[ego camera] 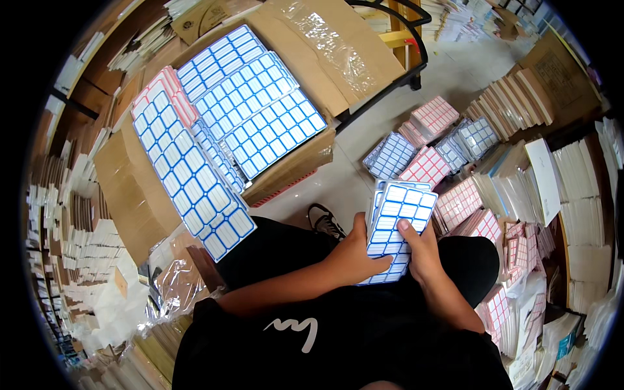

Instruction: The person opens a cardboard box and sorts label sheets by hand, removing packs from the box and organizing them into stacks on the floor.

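Observation:
Both my hands grip a stack of blue-bordered label sheets [397, 207] above my lap. My left hand [358, 258] clasps its left side, with the thumb across the lower front. On the right side, my right hand [421, 248] presses its thumb on the top sheet, and its other fingers are hidden behind. To the left stands an open cardboard box [287, 180] filled with blue-bordered label sheets [275, 129]. A long overlapping row of blue-bordered sheets [187, 175] lies along its left side, partly over red-bordered sheets [178, 100].
On the floor to the right sit bundles of red label sheets [435, 116] and blue label sheets [392, 155]. Behind the box is a black metal trolley frame [378, 100]. Paper stacks [585, 195] line the right side; shelves of paper stock [80, 204] line the left. Clear plastic wrap [183, 280] lies near my left elbow.

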Action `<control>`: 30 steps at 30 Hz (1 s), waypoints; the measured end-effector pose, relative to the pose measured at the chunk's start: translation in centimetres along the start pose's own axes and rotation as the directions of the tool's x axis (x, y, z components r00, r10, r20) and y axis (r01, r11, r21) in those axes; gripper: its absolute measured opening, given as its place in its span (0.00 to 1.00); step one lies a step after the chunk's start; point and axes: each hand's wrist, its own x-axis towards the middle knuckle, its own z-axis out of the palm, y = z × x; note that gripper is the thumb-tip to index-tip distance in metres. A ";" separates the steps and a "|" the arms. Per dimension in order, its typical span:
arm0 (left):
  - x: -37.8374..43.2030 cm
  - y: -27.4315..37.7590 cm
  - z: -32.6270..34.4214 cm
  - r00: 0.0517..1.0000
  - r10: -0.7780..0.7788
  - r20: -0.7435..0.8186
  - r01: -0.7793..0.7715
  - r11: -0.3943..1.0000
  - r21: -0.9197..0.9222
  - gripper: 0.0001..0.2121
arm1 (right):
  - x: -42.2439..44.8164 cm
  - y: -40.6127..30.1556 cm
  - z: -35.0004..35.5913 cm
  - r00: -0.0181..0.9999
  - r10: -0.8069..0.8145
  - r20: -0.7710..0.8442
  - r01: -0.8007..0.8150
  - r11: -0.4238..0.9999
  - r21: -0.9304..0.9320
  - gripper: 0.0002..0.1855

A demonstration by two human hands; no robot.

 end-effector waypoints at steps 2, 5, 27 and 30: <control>-0.1 0.4 -1.1 0.999 0.031 -0.024 -0.025 0.975 0.223 0.43 | 0.7 -1.0 0.4 0.999 -0.001 0.034 0.002 1.000 -0.028 0.34; 0.1 1.7 -4.8 0.992 0.129 -0.005 -0.112 0.877 0.466 0.45 | 2.1 -3.2 2.2 0.980 -0.085 0.178 0.111 0.984 -0.143 0.30; 7.0 9.0 -26.1 0.872 0.269 -0.410 0.414 0.045 0.909 0.48 | 3.9 -0.1 6.4 0.965 -0.069 0.254 0.046 0.994 0.095 0.25; 7.5 8.7 -25.9 0.896 0.215 -0.389 0.393 0.025 0.919 0.45 | 3.9 -0.6 6.3 0.961 -0.043 0.274 0.015 0.994 0.105 0.25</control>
